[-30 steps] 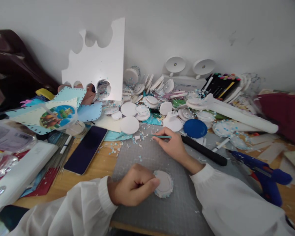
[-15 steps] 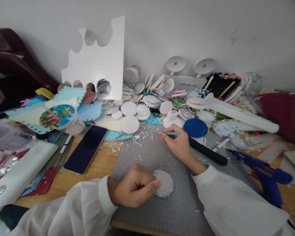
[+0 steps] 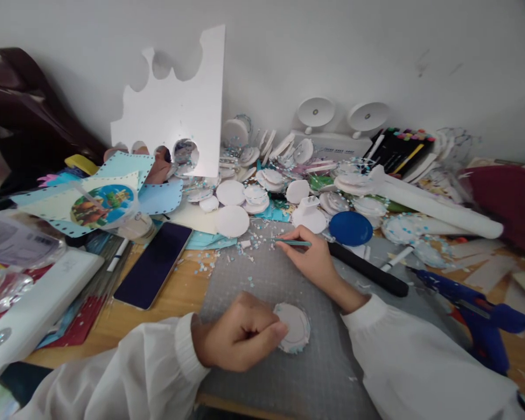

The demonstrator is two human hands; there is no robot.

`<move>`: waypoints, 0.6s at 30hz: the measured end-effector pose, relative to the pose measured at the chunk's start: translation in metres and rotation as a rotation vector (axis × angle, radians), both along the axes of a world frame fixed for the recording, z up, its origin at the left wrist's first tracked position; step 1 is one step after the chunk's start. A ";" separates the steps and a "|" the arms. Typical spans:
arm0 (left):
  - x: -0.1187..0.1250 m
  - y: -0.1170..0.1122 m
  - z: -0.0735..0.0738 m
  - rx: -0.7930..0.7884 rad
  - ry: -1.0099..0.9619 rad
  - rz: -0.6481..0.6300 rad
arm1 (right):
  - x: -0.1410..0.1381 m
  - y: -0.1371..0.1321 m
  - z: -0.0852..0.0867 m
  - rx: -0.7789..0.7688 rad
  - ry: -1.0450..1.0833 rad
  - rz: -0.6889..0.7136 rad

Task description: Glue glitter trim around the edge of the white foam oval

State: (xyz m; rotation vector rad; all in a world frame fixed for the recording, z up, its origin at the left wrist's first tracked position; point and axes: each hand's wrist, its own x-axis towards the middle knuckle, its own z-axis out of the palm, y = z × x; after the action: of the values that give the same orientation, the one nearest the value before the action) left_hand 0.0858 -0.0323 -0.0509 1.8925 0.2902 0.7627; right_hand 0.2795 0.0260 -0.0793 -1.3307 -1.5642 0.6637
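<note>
My left hand is closed, its thumb and bent forefinger pinching the left edge of a white round disc. Small pale-blue bits line the disc's rim, and a ring is faintly marked on its face. Farther up, my right hand grips slim teal tweezers between thumb and fingers. Their tips point left at small blue and white bits scattered on the grey cutting mat. Whether the tips hold a bit is too small to tell.
A phone lies left of the mat, by a lidded cup. White foam discs pile up at the back. Right of my hand are a blue lid, a black-handled tool and a blue glue gun.
My right hand has shifted slightly left and down, and the tweezers now lie at a different slant with their tips among the bits. My left hand and the disc stay nearly still.
</note>
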 end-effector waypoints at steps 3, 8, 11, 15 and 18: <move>0.000 0.001 0.001 0.001 0.008 -0.008 | -0.001 0.000 -0.001 0.000 0.006 -0.011; 0.000 0.001 0.002 -0.011 -0.011 -0.011 | -0.001 0.000 0.005 -0.012 0.089 -0.045; 0.000 0.001 0.003 -0.031 -0.024 0.028 | 0.005 -0.009 0.016 -0.042 0.172 -0.082; 0.001 0.001 0.007 -0.128 0.057 0.240 | 0.016 -0.037 0.031 -0.151 0.364 -0.100; 0.003 0.001 0.009 -0.231 0.095 0.414 | 0.019 -0.061 0.035 -0.323 0.658 -0.092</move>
State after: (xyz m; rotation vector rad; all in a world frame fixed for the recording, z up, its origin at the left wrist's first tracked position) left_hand 0.0889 -0.0310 -0.0423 1.6689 0.8138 0.8697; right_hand 0.2989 -0.0353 -0.0443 -1.2259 -0.8837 1.1898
